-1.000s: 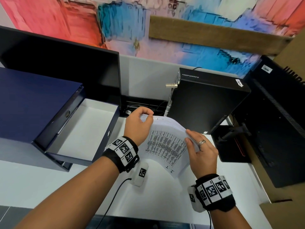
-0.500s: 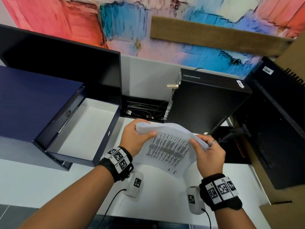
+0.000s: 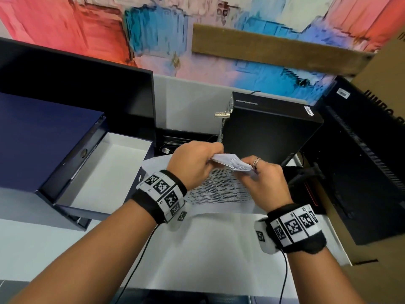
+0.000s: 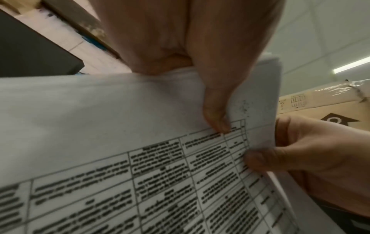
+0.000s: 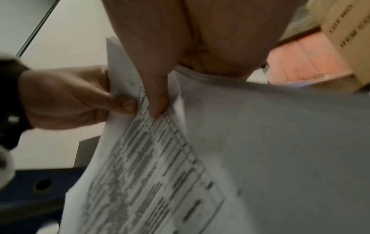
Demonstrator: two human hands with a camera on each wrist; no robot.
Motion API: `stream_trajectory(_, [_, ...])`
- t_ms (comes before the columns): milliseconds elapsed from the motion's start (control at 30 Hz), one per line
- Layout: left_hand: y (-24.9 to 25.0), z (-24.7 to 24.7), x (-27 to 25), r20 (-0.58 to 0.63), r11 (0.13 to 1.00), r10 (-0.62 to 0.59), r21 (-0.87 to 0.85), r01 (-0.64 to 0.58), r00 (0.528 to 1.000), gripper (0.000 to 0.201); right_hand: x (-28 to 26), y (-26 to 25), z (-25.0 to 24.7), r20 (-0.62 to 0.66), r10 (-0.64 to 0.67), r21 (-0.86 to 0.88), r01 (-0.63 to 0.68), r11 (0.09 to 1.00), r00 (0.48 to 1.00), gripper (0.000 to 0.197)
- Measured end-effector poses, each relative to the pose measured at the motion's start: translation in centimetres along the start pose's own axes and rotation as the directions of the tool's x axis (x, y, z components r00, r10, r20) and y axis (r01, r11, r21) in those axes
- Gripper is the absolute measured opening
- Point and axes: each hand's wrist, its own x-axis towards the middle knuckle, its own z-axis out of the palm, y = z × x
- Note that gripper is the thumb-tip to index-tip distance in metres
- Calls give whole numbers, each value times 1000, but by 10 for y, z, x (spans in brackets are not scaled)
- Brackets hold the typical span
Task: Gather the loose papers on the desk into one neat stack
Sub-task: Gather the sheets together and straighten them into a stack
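papers [image 3: 221,189]: table print blurred, unreadable | left hand [image 3: 192,163]: fingertips hidden behind sheets | cardboard box [image 3: 390,88]: lettering cut off by edge

A sheaf of papers [image 4: 124,142] fills most of the frame, its top sheet printed with a table of blurred text running toward the lower right. From the top centre the left hand [image 4: 190,52] pinches the upper edge, thumb lying down over the printed side. At the right edge the right hand [image 4: 312,156] pinches the sheets' side. A cardboard box [image 4: 320,101] shows at the right, a dark panel [image 4: 30,52] in the upper left.
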Motion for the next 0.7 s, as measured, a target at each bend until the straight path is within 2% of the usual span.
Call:
stream_trajectory(67, [-4, 0, 0, -46, 998, -4, -65, 1, 999, 12, 3, 0, 2, -55, -13, 75, 17, 997, 998, 6])
stream_trajectory(100, [-7, 4, -4, -108, 994, -46, -103, 35, 993, 19, 3, 3, 2, -77, 6, 95, 1, 996, 997, 6])
stream_trajectory(133, [-12, 9, -10, -196, 987, -114, -131, 89, 974, 28, 2, 7, 1, -96, 42, 109, -31, 994, 994, 8])
stream_trajectory(200, [-19, 16, -29, -379, 966, -239, -184, 180, 894, 35, 2, 14, -3, -136, 174, 180, -148, 972, 975, 14])
stream_trajectory(233, [-23, 19, -40, -427, 960, -264, -200, 194, 865, 30, 2, 18, -5, -156, 253, 254, -209, 945, 955, 17])
stream_trajectory(267, [-27, 24, -52, -439, 962, -259, -198, 188, 860, 32, 2, 20, -6, -179, 329, 348, -254, 903, 927, 16])
stream_trajectory(300, [-32, 31, -63, -405, 965, -247, -191, 183, 880, 42, 2, 21, -7, -202, 401, 449, -280, 849, 893, 16])
stream_trajectory(333, [-35, 37, -73, -310, 960, -250, -205, 192, 917, 53, 3, 20, -8, -223, 468, 547, -287, 786, 855, 17])
stream_trajectory(367, [-37, 44, -79, -168, 941, -290, -230, 248, 942, 61, 3, 18, -7, -243, 518, 633, -270, 725, 820, 21])
stream_trajectory(400, [-39, 50, -82, -4, 907, -356, -244, 344, 935, 66, 4, 15, -4, -253, 562, 715, -239, 657, 788, 25])
stream_trajectory(433, [-40, 55, -82, 166, 839, -438, -277, 468, 884, 69, 5, 13, -1, -248, 605, 785, -210, 583, 757, 28])
stream_trajectory(467, [-41, 59, -81, 308, 729, -505, -347, 589, 806, 70, 6, 12, 2, -220, 647, 843, -192, 503, 730, 31])
stream_trajectory(500, [-40, 59, -78, 412, 590, -539, -437, 678, 735, 67, 5, 13, 7, -180, 677, 889, -176, 422, 714, 33])
stream_trajectory(533, [-38, 59, -74, 477, 441, -541, -541, 716, 693, 66, 4, 14, 12, -129, 693, 923, -170, 346, 709, 35])
stream_trajectory(567, [-35, 59, -70, 505, 287, -540, -641, 712, 673, 70, 2, 13, 16, -83, 700, 940, -177, 291, 709, 36])
stream_trajectory(600, [-31, 58, -64, 491, 122, -559, -748, 652, 668, 71, -2, 11, 21, -35, 702, 950, -195, 246, 712, 35])
stream_trajectory(633, [-27, 56, -58, 447, -22, -598, -839, 544, 665, 64, -6, 10, 25, 5, 696, 954, -213, 212, 718, 31])
stream_trajectory(667, [-26, 53, -54, 397, -111, -645, -894, 434, 653, 52, -11, 9, 28, 39, 684, 959, -220, 180, 728, 29])
stream_trajectory(700, [-26, 50, -51, 350, -129, -681, -922, 365, 643, 42, -16, 8, 30, 60, 665, 963, -218, 158, 745, 31])
